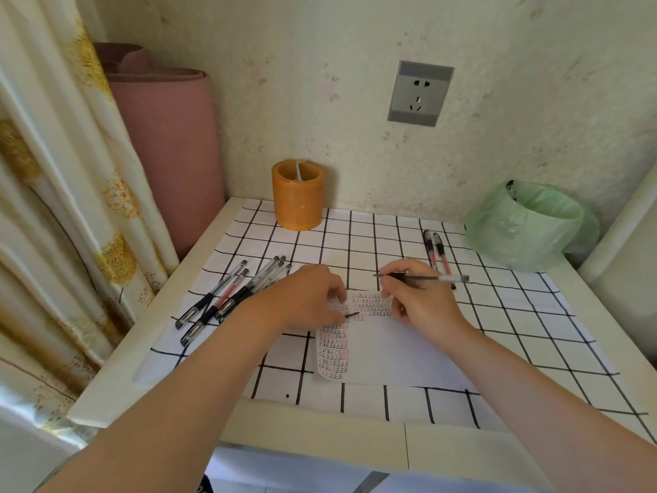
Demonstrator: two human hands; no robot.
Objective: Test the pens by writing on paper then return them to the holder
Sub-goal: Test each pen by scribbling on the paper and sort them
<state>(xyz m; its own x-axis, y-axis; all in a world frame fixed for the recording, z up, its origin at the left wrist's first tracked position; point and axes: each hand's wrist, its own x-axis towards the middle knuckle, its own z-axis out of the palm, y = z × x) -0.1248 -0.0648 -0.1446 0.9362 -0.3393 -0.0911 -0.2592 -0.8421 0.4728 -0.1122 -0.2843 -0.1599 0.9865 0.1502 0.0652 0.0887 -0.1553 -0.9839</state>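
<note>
Gripped a pen (423, 278) in the right hand (421, 302), level above the scribbled paper (391, 350). Pressed the left hand (305, 297) onto that paper, curled; couldn't tell if clamping anything. Saw the orange holder (298, 195) upright at the back of the surface (320, 430).

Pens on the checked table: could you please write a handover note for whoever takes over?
Right hand grips a clear black-grip pen, level, not writing.
Left hand rests on the white paper sheet; whether it holds anything is unclear.
A bunch of pens lies left, two pens right; orange cylindrical holder shows none.
Done: sheet partly filled with marks. Remaining: finish testing, return all.
</note>
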